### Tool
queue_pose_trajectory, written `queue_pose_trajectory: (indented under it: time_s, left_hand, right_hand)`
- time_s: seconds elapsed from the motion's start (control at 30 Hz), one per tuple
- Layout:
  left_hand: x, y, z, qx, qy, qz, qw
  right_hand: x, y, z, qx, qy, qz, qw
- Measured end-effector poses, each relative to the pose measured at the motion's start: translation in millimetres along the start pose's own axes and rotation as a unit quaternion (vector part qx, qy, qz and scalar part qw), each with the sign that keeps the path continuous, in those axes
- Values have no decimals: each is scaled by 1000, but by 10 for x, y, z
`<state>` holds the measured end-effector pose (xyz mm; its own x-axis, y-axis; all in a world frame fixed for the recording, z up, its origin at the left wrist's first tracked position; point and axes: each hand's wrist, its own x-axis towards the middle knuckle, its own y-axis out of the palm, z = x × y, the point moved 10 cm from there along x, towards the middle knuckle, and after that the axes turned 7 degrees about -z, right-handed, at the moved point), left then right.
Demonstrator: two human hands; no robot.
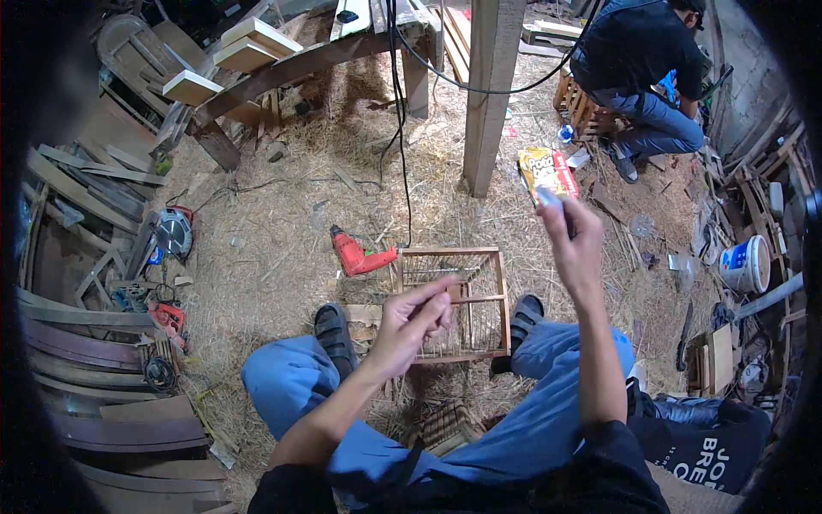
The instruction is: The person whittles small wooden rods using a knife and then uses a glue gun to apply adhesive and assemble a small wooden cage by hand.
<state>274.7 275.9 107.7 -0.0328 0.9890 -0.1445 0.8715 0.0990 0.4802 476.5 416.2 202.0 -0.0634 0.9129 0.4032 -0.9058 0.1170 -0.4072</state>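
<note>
My left hand point(413, 324) is held above a small wooden cage point(501, 295) with thin bars, its fingers closed in a pinch. What they hold, if anything, is too small to tell. Further right, my raised right hand point(578, 248) pinches a small pale, bluish translucent thing point(548, 198) between thumb and fingers; its kind is unclear. The cage stands on the ground between my feet, partly covered by my left hand. A red power drill point(358, 255) lies against its left far corner.
A wooden post point(490, 103) rises ahead, with black cables hanging beside it. A yellow and red snack bag point(541, 163) lies beyond my right hand. A co-worker point(638, 68) crouches far right. A circular saw point(175, 231) and curved boards lie left; a white bucket point(747, 264) is right.
</note>
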Motion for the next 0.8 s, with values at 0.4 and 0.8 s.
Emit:
queue_pose_trajectory:
  time_s: [0.4,0.8]
  left_hand:
    - [-7,47,-6,-94,-45,42,994]
    - [-11,-39,15,-90,-83,-72,990]
  right_hand:
    - [-601,778,628,31,-178,169,969]
    - [-683,829,628,18,-166,210,963]
